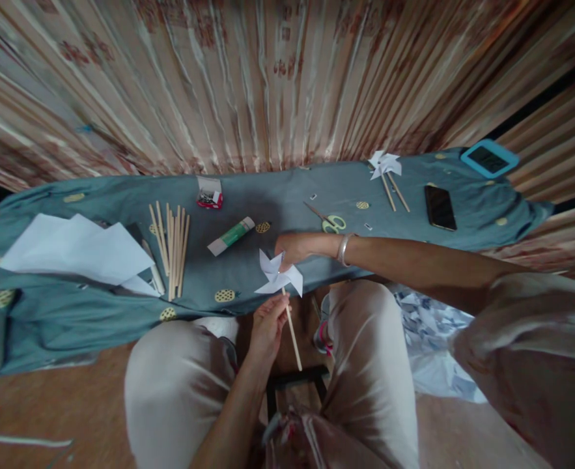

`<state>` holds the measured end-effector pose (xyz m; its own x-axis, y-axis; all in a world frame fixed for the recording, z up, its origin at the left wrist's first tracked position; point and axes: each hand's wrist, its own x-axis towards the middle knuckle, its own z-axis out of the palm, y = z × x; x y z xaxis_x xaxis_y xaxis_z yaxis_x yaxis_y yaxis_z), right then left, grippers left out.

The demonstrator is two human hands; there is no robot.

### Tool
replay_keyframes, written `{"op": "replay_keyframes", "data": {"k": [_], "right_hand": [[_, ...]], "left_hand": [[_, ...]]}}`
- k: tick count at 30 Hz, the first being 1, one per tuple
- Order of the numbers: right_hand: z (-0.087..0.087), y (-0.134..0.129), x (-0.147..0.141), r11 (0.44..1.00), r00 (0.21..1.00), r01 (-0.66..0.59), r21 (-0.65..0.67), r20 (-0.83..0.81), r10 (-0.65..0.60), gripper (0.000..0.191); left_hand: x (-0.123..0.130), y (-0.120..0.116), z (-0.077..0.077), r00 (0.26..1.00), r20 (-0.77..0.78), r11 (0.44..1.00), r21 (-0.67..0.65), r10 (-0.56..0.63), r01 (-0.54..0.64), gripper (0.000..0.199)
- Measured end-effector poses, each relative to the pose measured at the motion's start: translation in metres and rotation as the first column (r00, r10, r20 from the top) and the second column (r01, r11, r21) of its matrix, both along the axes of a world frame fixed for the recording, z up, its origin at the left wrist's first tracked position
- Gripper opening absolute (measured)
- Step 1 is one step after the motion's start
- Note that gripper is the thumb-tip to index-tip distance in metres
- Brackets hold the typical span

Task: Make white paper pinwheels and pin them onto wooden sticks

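Observation:
A white paper pinwheel [273,284] on a thin wooden stick [294,339] is at the table's front edge, in front of my body. My left hand [269,322] pinches the stick just below the paper blades, and the stick's lower end slants down between my knees. From the right, my right hand [290,251] reaches to the pinwheel's upper side with curled fingers closed at the blades. Its fingertips are partly hidden by the paper. A green and white glue box [232,236] lies beyond, to the left of my right hand.
On the green cloth [287,192] lie wooden sticks [174,251], white paper sheets [72,251], an open red pin box [210,193], scissors [333,223], finished pinwheels [385,164], a phone [440,208] and a blue-framed device [490,158]. A bag of paper scraps [431,332] stands below, right.

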<state>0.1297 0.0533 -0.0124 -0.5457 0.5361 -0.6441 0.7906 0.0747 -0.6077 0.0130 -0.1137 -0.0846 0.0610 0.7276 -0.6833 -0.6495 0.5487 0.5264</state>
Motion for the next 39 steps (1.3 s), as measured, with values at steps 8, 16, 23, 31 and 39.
{"op": "replay_keyframes", "data": {"k": [8, 16, 23, 31, 39], "right_hand": [[-0.004, 0.002, -0.002, 0.998, 0.998, -0.018, 0.057, 0.057, 0.015, 0.014], [-0.001, -0.003, -0.004, 0.998, 0.998, -0.010, 0.069, 0.063, 0.006, 0.016], [0.005, -0.007, -0.007, 0.998, 0.996, 0.025, 0.066, 0.087, -0.031, 0.021], [0.003, -0.009, -0.009, 0.993, 0.990, 0.109, 0.042, 0.085, -0.113, 0.026], [0.006, -0.011, -0.005, 0.981, 0.981, 0.191, -0.015, 0.029, -0.191, 0.027]], "left_hand": [[0.002, 0.002, 0.007, 1.000, 0.002, 1.000, 0.000, -0.006, 0.006, 0.040], [0.002, 0.002, 0.007, 1.000, -0.022, 0.999, 0.035, -0.012, 0.013, 0.039], [0.001, 0.001, 0.004, 1.000, -0.021, 0.999, 0.043, -0.017, 0.018, 0.039], [0.002, 0.000, 0.004, 1.000, -0.011, 0.999, 0.040, 0.002, -0.001, 0.042], [-0.007, -0.009, 0.013, 0.999, 0.022, 0.999, -0.003, -0.040, 0.040, 0.046]]}}
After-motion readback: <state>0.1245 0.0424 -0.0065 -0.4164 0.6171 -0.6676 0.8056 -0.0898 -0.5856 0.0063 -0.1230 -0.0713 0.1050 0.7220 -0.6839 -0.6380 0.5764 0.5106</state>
